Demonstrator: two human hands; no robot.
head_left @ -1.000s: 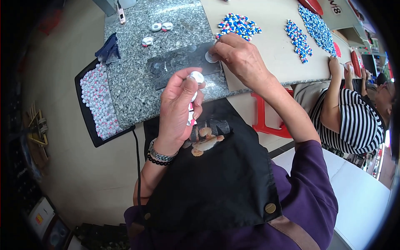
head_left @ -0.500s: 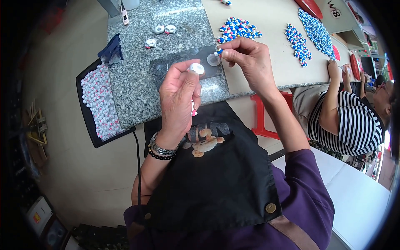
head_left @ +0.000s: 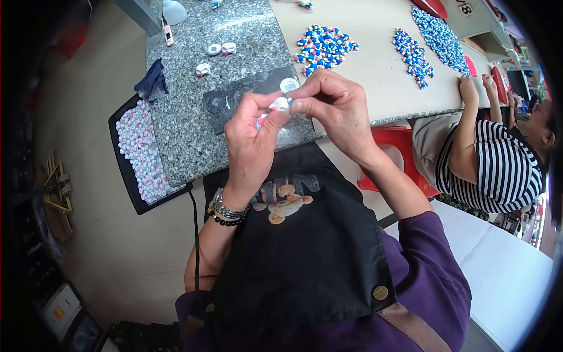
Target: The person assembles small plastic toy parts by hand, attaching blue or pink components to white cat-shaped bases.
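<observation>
Your left hand (head_left: 251, 138) pinches a small, rounded white piece (head_left: 280, 104), with more held below; your right hand (head_left: 342, 111), fingertips narrowed on a small blue piece (head_left: 290, 101) (mostly hidden), meets it from the right. Its long axis isn't readable.

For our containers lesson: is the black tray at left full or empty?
Apparently full: white-and-pink pieces cover most of the black tray; their depth cannot be told.

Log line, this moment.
left hand: holding white-and-pink pieces | right hand: at the pieces, hold unclear | nearby: dark slab, blue-and-white pile
</observation>
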